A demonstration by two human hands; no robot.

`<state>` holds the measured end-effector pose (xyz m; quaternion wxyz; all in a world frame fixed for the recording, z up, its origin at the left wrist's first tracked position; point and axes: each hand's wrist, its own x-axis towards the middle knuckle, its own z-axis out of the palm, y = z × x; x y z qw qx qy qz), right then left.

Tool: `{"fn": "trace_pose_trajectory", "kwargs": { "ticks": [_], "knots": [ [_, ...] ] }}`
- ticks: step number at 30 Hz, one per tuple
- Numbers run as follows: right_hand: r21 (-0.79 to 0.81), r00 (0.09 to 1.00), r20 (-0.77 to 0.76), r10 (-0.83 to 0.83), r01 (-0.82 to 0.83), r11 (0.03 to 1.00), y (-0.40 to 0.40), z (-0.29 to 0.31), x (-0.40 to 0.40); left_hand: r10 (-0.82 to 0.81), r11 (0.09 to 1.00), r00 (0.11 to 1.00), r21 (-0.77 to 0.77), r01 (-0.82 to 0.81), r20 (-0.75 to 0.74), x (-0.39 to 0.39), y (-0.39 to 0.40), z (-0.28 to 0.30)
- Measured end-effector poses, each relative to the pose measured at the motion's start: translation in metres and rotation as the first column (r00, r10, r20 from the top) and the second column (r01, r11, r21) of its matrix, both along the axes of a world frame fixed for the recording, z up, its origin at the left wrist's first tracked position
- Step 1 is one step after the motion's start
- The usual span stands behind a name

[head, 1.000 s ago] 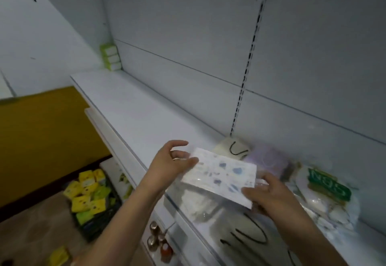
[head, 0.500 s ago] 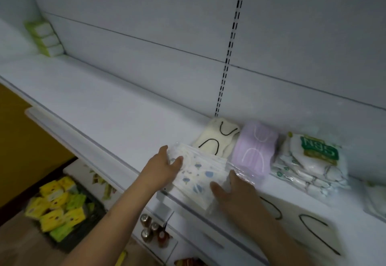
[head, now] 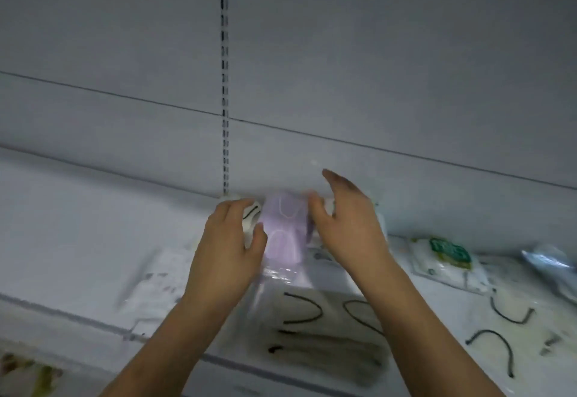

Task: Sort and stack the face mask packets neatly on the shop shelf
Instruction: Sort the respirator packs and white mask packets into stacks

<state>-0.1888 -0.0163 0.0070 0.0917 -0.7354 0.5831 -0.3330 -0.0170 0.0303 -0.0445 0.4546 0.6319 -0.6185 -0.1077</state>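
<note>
Shelf (head: pixel 78 240) (white), packets (head: pixel 284 234) scattered

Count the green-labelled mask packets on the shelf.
1. The green-labelled packet lies on the shelf, off to the side of the right hand. The frame is blurred and the hands may hide others.

One lilac plastic-wrapped mask packet (head: pixel 285 231), one green-labelled white packet (head: pixel 446 259), two bare hands; other packets too blurred to count.

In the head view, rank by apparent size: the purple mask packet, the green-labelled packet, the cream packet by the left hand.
1. Purple mask packet
2. Green-labelled packet, close in size; blur makes this unsure
3. Cream packet, mostly hidden behind the left hand
</note>
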Motion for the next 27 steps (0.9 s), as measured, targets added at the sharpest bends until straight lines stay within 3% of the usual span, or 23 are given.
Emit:
{"fn": "trace_pose_trajectory", "kwargs": {
  "ticks": [3, 7, 10, 14, 18, 20, 22, 27],
  "knots": [
    [-0.16, 0.994, 0.013, -0.11, 0.111, 0.981, -0.021, 0.017, -0.055, -0.272, 0.962, 0.962, -0.016, 0.273, 0.004, -0.082, 0.001, -0.007],
    [-0.149, 0.972, -0.025, -0.236, 0.229, 0.962, -0.028, 0.03, -0.142, -0.561, 0.823, 0.828, 0.108, 0.557, 0.001, -0.181, 0.019, -0.028],
    [-0.155, 0.938, -0.005, -0.348, 0.343, 0.927, -0.011, 0.011, -0.208, -0.657, 0.734, 0.752, 0.188, 0.653, -0.046, -0.233, 0.02, -0.047],
    [-0.016, 0.853, -0.079, -0.517, 0.517, 0.856, 0.028, -0.049, -0.297, -0.622, 0.735, 0.782, 0.32, 0.597, -0.03, -0.293, 0.005, -0.07],
    [0.204, 0.795, -0.17, -0.582, 0.606, 0.769, 0.064, -0.108, -0.372, -0.525, 0.772, 0.838, 0.497, 0.396, 0.15, -0.354, 0.0, -0.078],
    [0.234, 0.827, -0.255, -0.502, 0.556, 0.797, 0.076, -0.125, -0.395, -0.469, 0.8, 0.839, 0.535, 0.272, 0.276, -0.381, 0.0, -0.079],
    [0.223, 0.86, -0.354, -0.368, 0.459, 0.86, 0.082, -0.134, -0.414, -0.445, 0.795, 0.842, 0.566, 0.216, 0.304, -0.4, -0.003, -0.082],
    [0.229, 0.863, -0.466, -0.196, 0.332, 0.915, 0.076, -0.148, -0.455, -0.425, 0.671, 0.901, 0.698, 0.25, 0.086, -0.406, -0.015, -0.082]
  ]
}}
